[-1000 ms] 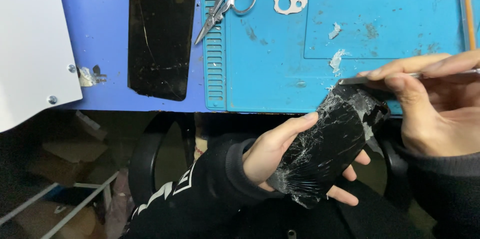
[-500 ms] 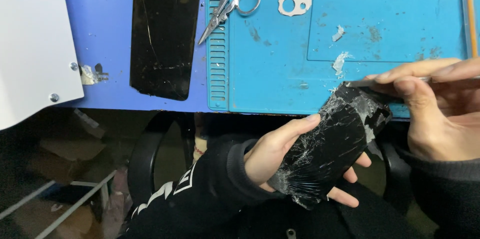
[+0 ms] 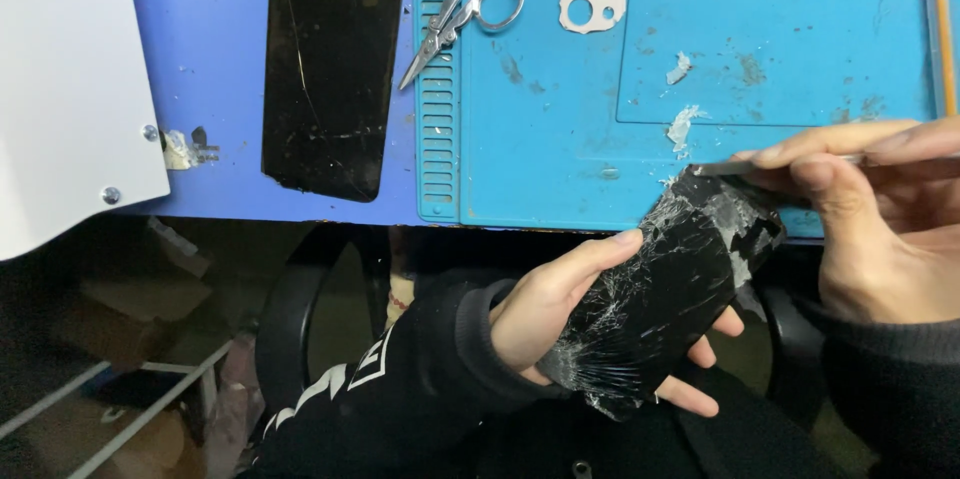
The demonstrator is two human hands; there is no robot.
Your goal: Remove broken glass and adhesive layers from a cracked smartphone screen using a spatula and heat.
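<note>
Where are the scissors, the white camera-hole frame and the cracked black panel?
scissors [image 3: 452, 9]: head view, at the pivot.
white camera-hole frame [image 3: 578, 7]: head view, lower left border.
cracked black panel [image 3: 665, 294]: head view, middle of shattered face.

Single view, head-worn, looking steeply down over the near edge of the worktop [image 3: 200, 89]. Close range: left hand [image 3: 560, 309] and right hand [image 3: 870, 209] fill the lower right. Top half takes in the blue mat [image 3: 640, 139]; bottom half, dark space under the worktop.
</note>
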